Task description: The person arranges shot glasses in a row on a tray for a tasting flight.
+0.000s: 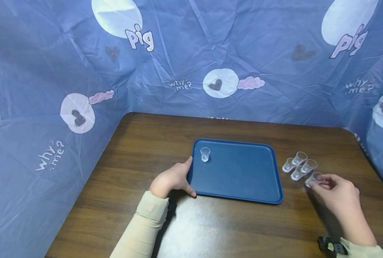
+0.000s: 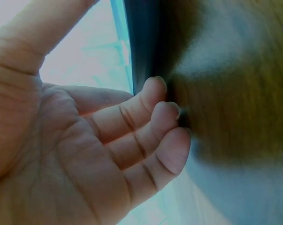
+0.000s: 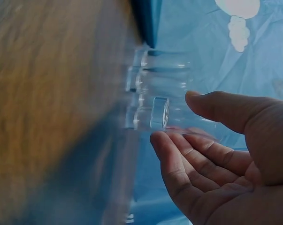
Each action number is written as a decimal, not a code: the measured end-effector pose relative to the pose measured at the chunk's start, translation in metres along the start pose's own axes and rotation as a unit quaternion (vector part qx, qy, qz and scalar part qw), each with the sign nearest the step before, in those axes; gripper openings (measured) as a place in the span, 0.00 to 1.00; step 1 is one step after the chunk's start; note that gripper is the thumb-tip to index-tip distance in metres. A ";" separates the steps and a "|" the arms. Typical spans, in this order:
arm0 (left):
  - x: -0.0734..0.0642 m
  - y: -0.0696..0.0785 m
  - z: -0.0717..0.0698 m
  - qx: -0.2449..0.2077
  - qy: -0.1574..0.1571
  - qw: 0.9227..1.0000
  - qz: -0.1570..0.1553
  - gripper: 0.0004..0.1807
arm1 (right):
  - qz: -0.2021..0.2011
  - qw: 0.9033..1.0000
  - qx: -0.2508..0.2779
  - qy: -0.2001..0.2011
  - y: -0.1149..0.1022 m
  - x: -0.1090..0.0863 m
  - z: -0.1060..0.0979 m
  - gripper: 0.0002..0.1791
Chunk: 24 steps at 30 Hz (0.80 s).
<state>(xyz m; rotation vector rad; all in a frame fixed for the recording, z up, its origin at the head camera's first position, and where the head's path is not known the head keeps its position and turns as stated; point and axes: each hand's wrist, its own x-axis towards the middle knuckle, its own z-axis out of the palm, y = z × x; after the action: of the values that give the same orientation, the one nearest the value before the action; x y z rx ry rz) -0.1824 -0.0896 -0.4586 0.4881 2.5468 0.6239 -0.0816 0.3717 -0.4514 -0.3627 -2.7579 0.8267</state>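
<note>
A blue rectangular tray [image 1: 236, 172] lies on the table, with one small clear cup [image 1: 205, 154] upright near its far left corner. My left hand [image 1: 173, 179] rests at the tray's left edge, thumb spread toward the near corner; the left wrist view shows its fingers loosely bent against the tray's side [image 2: 142, 42]. Right of the tray, my right hand [image 1: 338, 193] pinches another small clear cup [image 1: 313, 179] between thumb and fingers. In the right wrist view that cup's base [image 3: 160, 113] appears tilted and off the table. Several like cups [image 1: 300, 166] stand clustered just beyond it.
The brown wooden table [image 1: 152, 143] has rounded far corners. Blue printed cloth [image 1: 178, 61] hangs behind it and along the left and right sides. A dark watch-like band [image 1: 332, 246] is on the right wrist.
</note>
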 end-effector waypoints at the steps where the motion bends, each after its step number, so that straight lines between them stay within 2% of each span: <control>1: 0.000 0.000 0.000 0.000 0.000 1.000 0.000 0.77 | -0.002 1.000 0.000 0.003 -0.002 -0.001 -0.001 0.20; 10: 0.000 0.000 0.000 -0.004 -0.004 1.000 0.000 0.77 | -0.025 0.999 -0.001 0.025 -0.017 -0.003 -0.010 0.20; 17: 0.000 0.000 -0.001 0.000 -0.002 1.000 -0.001 0.76 | -0.036 0.999 0.004 0.016 -0.034 -0.001 -0.012 0.21; 24: -0.001 0.001 0.000 -0.001 -0.001 1.000 -0.001 0.76 | -0.042 0.999 0.010 0.004 -0.048 0.000 -0.003 0.20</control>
<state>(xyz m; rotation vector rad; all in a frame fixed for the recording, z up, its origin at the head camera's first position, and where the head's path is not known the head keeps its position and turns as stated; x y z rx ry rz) -0.1815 -0.0895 -0.4575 0.4857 2.5447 0.6255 -0.0888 0.3341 -0.4216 -0.2441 -2.7347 0.8283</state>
